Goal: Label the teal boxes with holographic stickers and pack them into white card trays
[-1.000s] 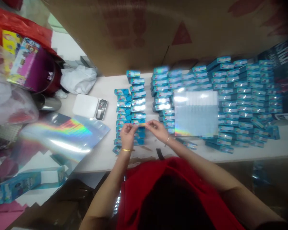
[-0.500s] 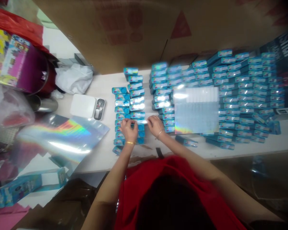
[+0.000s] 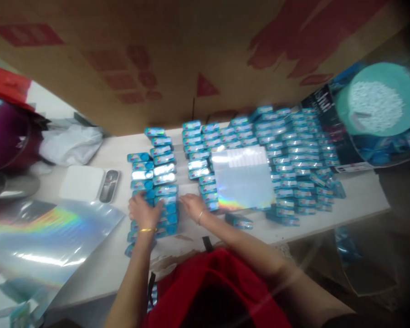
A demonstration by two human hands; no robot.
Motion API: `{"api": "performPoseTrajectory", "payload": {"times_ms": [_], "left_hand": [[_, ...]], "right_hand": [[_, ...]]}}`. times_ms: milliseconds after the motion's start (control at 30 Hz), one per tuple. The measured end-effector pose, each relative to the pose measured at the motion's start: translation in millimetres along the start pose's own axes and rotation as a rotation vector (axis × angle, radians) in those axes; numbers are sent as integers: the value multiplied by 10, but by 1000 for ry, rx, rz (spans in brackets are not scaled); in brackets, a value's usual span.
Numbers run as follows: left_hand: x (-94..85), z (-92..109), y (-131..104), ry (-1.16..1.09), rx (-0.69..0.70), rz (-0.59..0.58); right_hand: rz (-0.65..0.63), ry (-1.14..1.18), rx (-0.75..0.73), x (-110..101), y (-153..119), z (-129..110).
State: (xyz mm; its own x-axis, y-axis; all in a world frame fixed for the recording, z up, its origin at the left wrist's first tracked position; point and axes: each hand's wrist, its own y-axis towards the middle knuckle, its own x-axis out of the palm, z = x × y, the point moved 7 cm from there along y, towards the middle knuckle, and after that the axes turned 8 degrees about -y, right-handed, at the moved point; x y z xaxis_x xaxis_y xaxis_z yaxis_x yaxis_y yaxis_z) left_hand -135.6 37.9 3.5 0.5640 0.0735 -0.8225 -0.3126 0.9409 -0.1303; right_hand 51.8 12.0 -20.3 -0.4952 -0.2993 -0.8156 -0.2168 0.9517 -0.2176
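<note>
Two columns of small blue boxes (image 3: pixel 164 168) stand on the white table in front of me. My left hand (image 3: pixel 144 212) rests over the left column, its thumb and fingers spread apart. It hides some of the boxes beneath it. Just right of the second column is my right hand (image 3: pixel 192 206), fingers stretched toward the boxes' side; whether they touch is blurred. A shiny holographic sheet with pale strips (image 3: pixel 244 177) lies on a larger group of blue boxes (image 3: pixel 287 150) to the right.
A white scale (image 3: pixel 82 182) and a large holographic film (image 3: pixel 51 237) are at the left. Behind the boxes rises a big cardboard carton (image 3: pixel 171 59). At the far right sits a green bowl (image 3: pixel 408 95) of small white pieces. One blue box (image 3: pixel 239 222) lies near the table's front edge.
The view has swung right, bringing the green bowl into sight. My hands, earlier close together with pinched fingers at one box in the second column, are farther apart, and the left fingers have spread.
</note>
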Motion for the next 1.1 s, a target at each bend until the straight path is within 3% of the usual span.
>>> {"api": "performPoseTrajectory", "payload": {"times_ms": [33, 100, 167, 233, 300, 400, 467, 567, 733, 867, 1000, 1100], "left_hand": [[29, 120, 30, -56, 48, 3], [172, 544, 70, -219, 205, -35], [429, 1165, 71, -342, 416, -128], [775, 1832, 49, -342, 632, -217], [1185, 2370, 48, -232, 778, -298], [1727, 2766, 121, -11, 826, -357], [1945, 2829, 142, 91, 834, -377], [2006, 2792, 104, 175, 821, -349], [1616, 2668, 21, 192, 726, -272], [1256, 2496, 198, 122, 669, -308], [1211, 2206, 473, 140, 598, -388], [1288, 2052, 502, 226, 619, -362]], "right_hand": [[30, -39, -20, -196, -9, 71], [180, -80, -8, -705, -5, 352], [343, -84, 59, -1205, 38, 779], [434, -56, 125, -1534, 130, 1237], [465, 12, 154, -1658, 240, 1610], [460, 102, 169, -1584, 337, 1920], [462, 112, 169, -1491, 338, 1980], [473, 78, 156, -1397, 303, 1954], [427, 89, 79, -1297, 318, 1748], [370, 103, -36, -1259, 399, 1414], [197, -109, -60, -1101, 569, 1188], [108, -250, -45, -946, 664, 1182]]}}
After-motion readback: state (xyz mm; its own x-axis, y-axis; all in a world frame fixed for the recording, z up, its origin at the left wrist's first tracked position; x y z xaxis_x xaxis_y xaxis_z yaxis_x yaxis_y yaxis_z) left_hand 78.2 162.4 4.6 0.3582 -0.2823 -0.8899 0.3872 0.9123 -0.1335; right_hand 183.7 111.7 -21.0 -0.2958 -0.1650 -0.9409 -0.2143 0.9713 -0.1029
